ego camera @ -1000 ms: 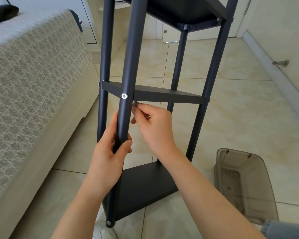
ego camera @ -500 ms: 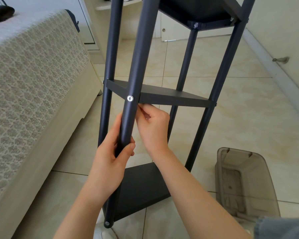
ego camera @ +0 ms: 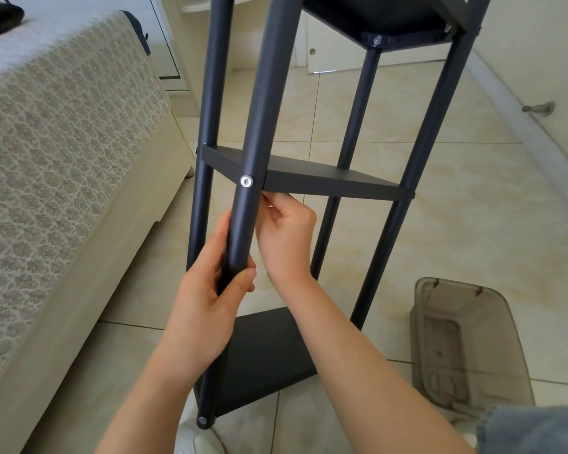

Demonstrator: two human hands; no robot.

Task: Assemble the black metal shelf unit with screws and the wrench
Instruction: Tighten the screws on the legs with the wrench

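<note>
Evidently the shelf unit [ego camera: 309, 178] is close to done. It stands upright on the tiled floor [ego camera: 473, 208], just beside the bed [ego camera: 63, 142]. Nearest the camera, a fastener [ego camera: 202, 421] caps the foot of the near post [ego camera: 253, 126], and the bottom shelf [ego camera: 263, 358] sits between the posts. Higher up, the middle shelf [ego camera: 325, 183] is level and fixed to the near post by a silver screw [ego camera: 246, 181] whose head looks seated flush. Farther off, the top shelf [ego camera: 391, 21] is also mounted, with another screw [ego camera: 377, 40] showing at its far corner. What is left appears to be final tightening and checking at the joints; whether every corner has its screw cannot be told from here.

The left hand [ego camera: 207, 299] wraps the near post below the middle shelf, thumb across the front and fingers curled round the back, steadying the frame. The right hand [ego camera: 284, 237] reaches behind that post, its fingers [ego camera: 269, 204] bunched and curled up against the underside of the middle shelf at the screw joint. It looks like a pinch, but whatever it may hold is hidden. No wrench is in sight.

To the right, a smoky plastic bin [ego camera: 466, 342] lies on the floor.
</note>
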